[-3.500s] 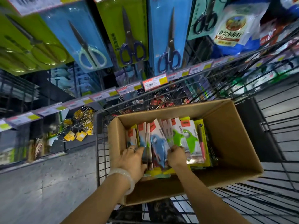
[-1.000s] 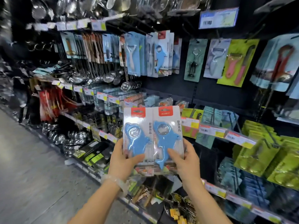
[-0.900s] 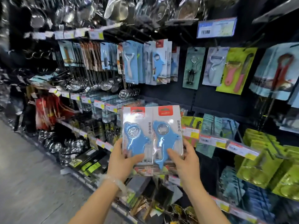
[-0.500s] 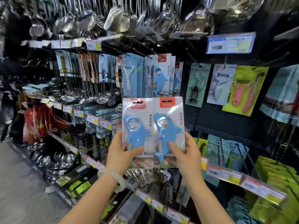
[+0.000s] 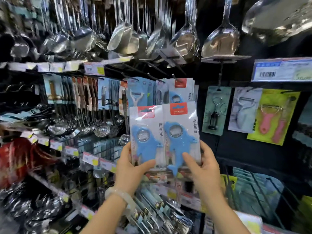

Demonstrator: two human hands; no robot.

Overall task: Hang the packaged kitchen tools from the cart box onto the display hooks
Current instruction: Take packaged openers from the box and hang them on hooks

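1. While most of the far left is a blur, you can still pick out hanging steel ladles (image 5: 81, 38) up top and a red smear of something (image 5: 18, 159) lower down; can't tell what that is.
2. Left hand (image 5: 133, 168) grips the left dolphin pack (image 5: 146, 135) at its bottom edge, thumb across the front, other fingers tucked behind the card so I can't see how they lie. Pale bracelet (image 5: 120, 196) on that wrist.
3. Both packs stand upright, long axis vertical, red header tabs up, blue dolphin tails pointing down. They're side by side, edges touching or slightly overlapped, hard to say which.
4. Right hand (image 5: 205, 169) pinches the right dolphin pack (image 5: 181, 132), thumb on front, fingers curled round the right edge. The tail end is partly covered by it.
5. Just behind them, a matching pack (image 5: 181, 89) already hangs on a display hook (image 5: 175, 78), its lower half hidden.
6. Further right: a corkscrew card (image 5: 216, 110), a pale peeler card (image 5: 244, 110), a green card with a pink peeler (image 5: 273, 119), cut off past that.
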